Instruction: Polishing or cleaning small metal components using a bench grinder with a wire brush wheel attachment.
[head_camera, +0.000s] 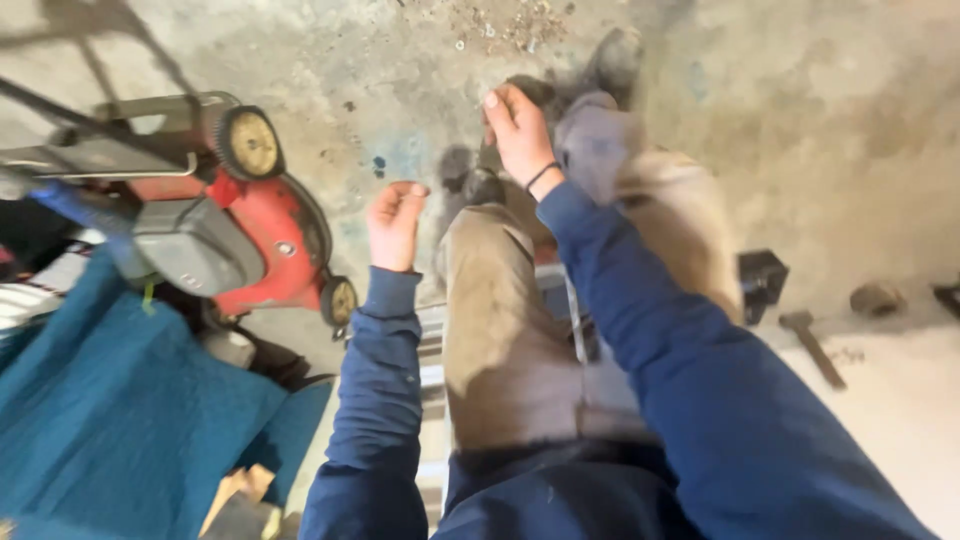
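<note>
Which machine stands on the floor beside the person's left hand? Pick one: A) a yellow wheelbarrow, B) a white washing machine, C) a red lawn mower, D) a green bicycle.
C: a red lawn mower with yellowish wheels stands on the concrete floor, just beside the left hand.

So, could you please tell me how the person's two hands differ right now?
The left hand is curled into a loose fist in mid-air, touching nothing; the right hand reaches further out, down by the raised knee. The right wrist wears a dark band; the left is bare. Both have blue sleeves.
</note>
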